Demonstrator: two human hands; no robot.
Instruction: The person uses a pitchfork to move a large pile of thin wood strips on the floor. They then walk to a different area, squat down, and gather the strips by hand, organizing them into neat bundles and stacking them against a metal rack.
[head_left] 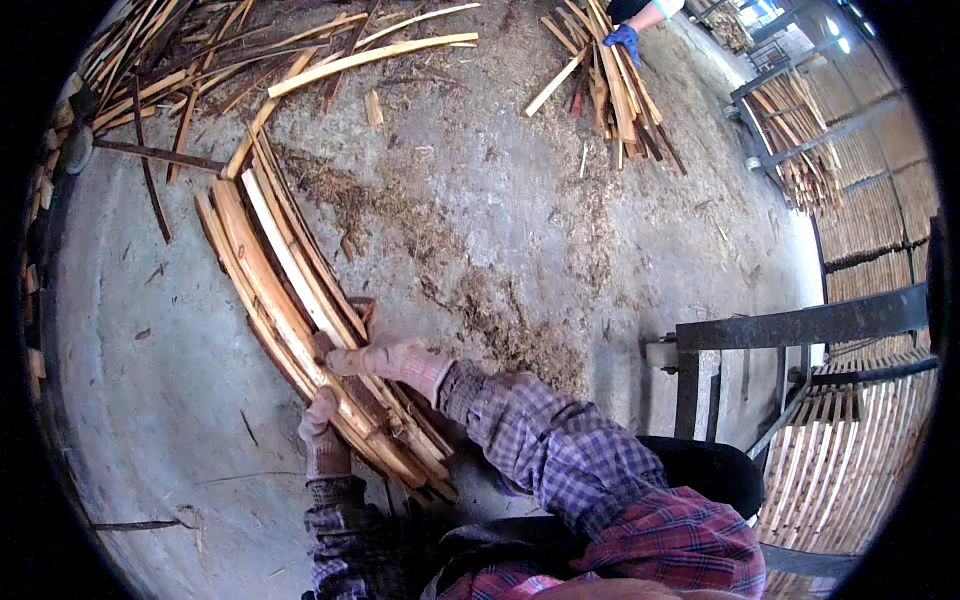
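**Concrete floor strewn with wood strips and sawdust**

A grey concrete floor (pixel 180 400) carries everything here. A long bundle of thin wood strips (pixel 290 290) lies on it at left centre, running from the far left toward the near middle. At the far left, a loose heap of slats (pixel 200 60) spreads across the floor, with one pale curved strip (pixel 370 55) lying along its right edge. A second pile of sticks (pixel 610 90) rests at the far middle. Patches of sawdust and bark crumbs (pixel 500 320) lie scattered between the piles. A thin dark twig (pixel 135 524) lies on the near left. A dark metal frame (pixel 740 350) stands on the floor at right.
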